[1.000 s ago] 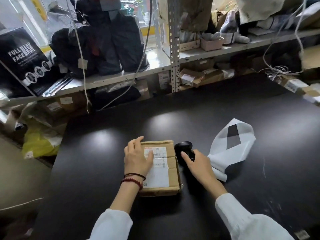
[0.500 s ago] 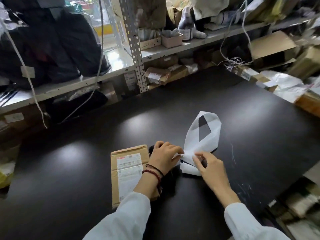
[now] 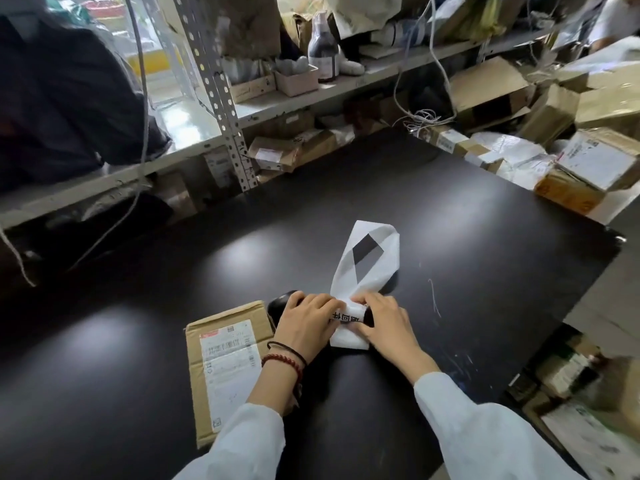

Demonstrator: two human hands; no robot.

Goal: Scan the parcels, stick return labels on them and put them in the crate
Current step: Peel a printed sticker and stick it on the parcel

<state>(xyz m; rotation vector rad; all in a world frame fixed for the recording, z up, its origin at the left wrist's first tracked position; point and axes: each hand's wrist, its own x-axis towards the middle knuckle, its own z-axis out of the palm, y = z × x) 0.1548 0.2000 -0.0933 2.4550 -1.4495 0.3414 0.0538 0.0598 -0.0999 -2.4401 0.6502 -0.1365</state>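
A flat cardboard parcel [image 3: 228, 362] with a white shipping label lies on the black table [image 3: 450, 209], left of both hands. A white looped strip of return labels [image 3: 367, 261] lies in the middle of the table; its near end shows a label with black characters. My left hand [image 3: 304, 327] and my right hand [image 3: 384, 323] both pinch that near end, fingertips almost meeting. A black scanner [image 3: 280, 303] lies under my left hand, mostly hidden. No crate is in view.
Metal shelving [image 3: 225, 98] crammed with boxes, bags and a dark bottle [image 3: 320, 46] runs along the table's far side. Several parcels and white mailers [image 3: 561, 168] are piled at the table's right end. More boxes sit on the floor at lower right.
My left hand left the parcel and my right hand left the scanner; both moved onto the label strip's near end. The view swung to the right, so the parcel now sits at the left.
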